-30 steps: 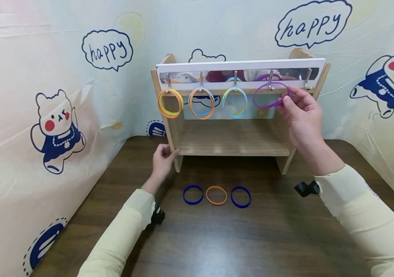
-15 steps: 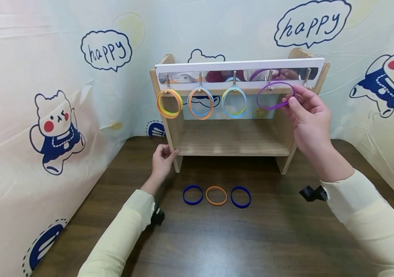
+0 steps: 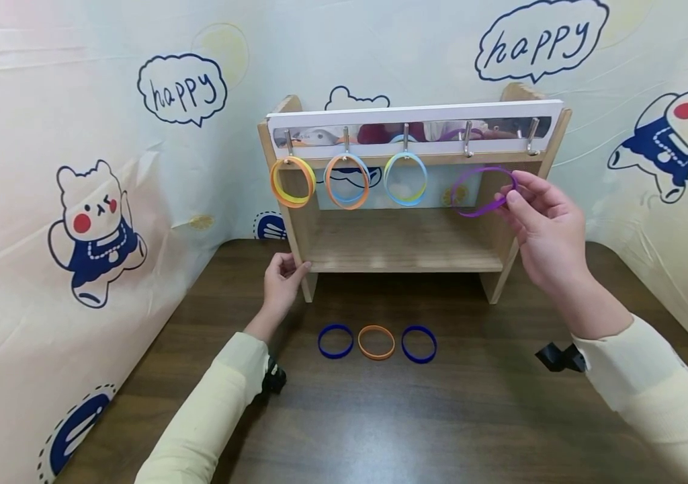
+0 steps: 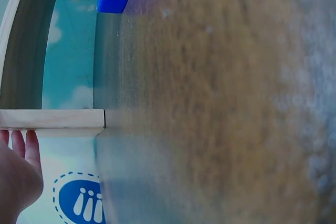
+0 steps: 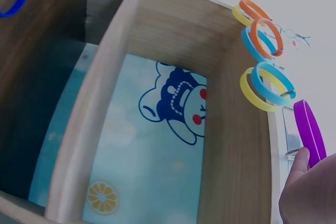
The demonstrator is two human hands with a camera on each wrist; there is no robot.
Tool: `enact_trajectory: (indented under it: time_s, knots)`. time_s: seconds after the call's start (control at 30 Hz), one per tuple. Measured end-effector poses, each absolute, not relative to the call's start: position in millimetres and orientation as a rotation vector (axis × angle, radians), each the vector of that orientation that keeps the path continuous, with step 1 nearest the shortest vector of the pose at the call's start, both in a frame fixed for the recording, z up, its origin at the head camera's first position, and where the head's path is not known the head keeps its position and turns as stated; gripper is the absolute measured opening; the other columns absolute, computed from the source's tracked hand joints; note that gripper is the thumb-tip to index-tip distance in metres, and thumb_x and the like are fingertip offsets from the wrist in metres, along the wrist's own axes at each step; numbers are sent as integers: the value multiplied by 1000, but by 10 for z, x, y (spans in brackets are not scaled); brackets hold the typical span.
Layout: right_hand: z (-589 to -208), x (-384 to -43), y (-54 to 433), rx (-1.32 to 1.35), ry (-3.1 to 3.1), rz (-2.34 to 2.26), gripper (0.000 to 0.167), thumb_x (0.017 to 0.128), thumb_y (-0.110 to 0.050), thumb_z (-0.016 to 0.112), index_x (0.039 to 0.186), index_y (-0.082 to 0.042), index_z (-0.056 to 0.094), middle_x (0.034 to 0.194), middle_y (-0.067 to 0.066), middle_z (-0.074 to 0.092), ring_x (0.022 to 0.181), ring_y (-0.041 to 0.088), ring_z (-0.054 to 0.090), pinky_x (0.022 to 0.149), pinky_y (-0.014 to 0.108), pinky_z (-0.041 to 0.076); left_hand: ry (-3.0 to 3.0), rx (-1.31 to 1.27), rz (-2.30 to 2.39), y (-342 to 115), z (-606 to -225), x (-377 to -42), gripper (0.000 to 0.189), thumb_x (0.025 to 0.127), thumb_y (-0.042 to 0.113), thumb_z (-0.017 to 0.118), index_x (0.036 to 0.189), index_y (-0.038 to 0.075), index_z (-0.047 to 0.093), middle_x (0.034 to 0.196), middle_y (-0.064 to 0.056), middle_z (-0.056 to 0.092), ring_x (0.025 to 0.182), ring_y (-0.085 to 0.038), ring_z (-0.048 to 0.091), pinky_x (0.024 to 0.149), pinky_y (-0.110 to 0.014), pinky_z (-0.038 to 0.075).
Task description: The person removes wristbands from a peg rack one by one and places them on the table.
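Note:
My right hand pinches a purple wristband between thumb and fingers. The band is just below the fourth hook of a wooden rack, apart from it in the head view. In the right wrist view the purple wristband is beside that metal hook. My left hand holds the rack's left side panel low down, thumb at the front edge; its fingertips touch the panel's outer face in the left wrist view. Orange-and-yellow bands, orange-and-blue bands and blue-and-yellow bands hang on the three left hooks.
On the dark wooden table, before the rack, lie a dark blue band, an orange band and another dark blue band in a row. The rightmost hook is bare. Printed cloth stands behind and beside the rack.
My right hand has moved right and down with the purple wristband, which overlapped the fourth hook earlier and is now lower. My left hand has stayed at the rack's side panel.

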State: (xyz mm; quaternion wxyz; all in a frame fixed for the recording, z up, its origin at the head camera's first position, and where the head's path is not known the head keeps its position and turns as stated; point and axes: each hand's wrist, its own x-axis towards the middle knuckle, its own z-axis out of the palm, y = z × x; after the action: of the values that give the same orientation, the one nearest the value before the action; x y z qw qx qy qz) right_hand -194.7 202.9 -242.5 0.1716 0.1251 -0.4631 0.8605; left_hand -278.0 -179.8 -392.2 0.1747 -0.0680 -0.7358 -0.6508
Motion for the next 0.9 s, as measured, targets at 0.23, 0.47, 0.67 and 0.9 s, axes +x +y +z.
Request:
enact_trajectory:
  time_s: [0.23,0.47,0.67,0.9]
  knots:
    - [-2575,-1913,2072,356,-1339,2472,31,85,4,69,116,2,66,96,13,62,90,20,66,81,28,54,-2099,-199,-1821,-1803,-3916,-2774,28,90,5,69,109,-8,52,109,-21,58,99,-31,55,76,-21,51]
    - [-2722,-1896,2088,307,-1456,2441,30,85,1,71,114,1,67,95,11,63,85,17,66,78,27,55,-2104,-197,-1814,-1797,-3906,-2767,28,90,4,69,109,-9,52,109,-22,57,99,-33,56,75,-20,52]
    - [-2825,-1883,2103,282,-1567,2408,29,86,-2,70,115,0,66,97,10,64,87,16,67,79,27,54,-2094,-196,-1810,-1788,-3906,-2764,27,90,3,69,107,-9,52,107,-21,58,98,-31,56,75,-20,51]
    - [-2985,-1867,2123,269,-1657,2386,29,87,-4,70,116,-1,66,99,10,64,89,15,68,80,27,54,-2079,-197,-1811,-1781,-3904,-2767,26,89,2,69,106,-10,53,104,-18,58,95,-27,55,74,-19,51]
